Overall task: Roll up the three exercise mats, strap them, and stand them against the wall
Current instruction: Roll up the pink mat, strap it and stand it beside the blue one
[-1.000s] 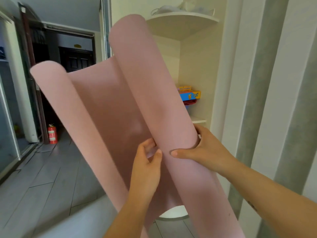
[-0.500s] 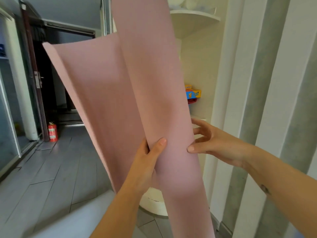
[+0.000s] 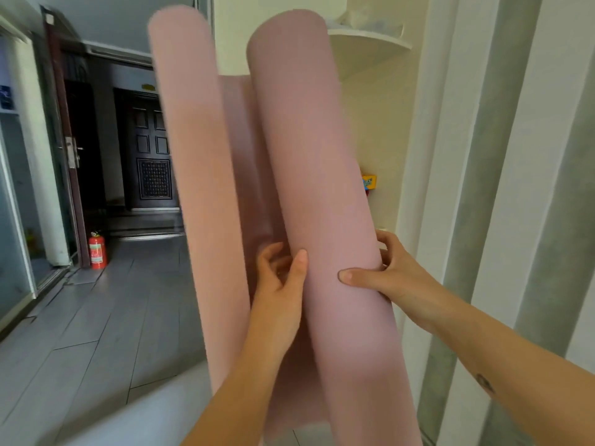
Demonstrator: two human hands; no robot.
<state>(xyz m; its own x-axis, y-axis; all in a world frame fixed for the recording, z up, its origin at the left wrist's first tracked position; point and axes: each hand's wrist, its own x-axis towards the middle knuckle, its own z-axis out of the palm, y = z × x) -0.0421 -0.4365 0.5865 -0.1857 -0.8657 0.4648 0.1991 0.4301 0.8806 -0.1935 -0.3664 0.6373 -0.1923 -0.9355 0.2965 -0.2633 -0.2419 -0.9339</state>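
Head view: one pink mat (image 3: pixel 315 175) is held upright in mid-air before the person, its lower end cut off by the frame. Its right side is wound into a thick roll. The right hand (image 3: pixel 386 278) wraps that roll, thumb in front and fingers behind, likely to stop the turns springing loose. The left hand (image 3: pixel 280 284) pinches the mat, thumb on the roll and fingers curled into the fold beside it, seemingly feeding more in. One loose curl (image 3: pixel 193 156) stands at its left edge. One mat of three shows, and no strap. Beyond are one fire extinguisher (image 3: pixel 97 251) on the floor (image 3: pixel 96 333) and a striped wall (image 3: pixel 483 188) close on the right.
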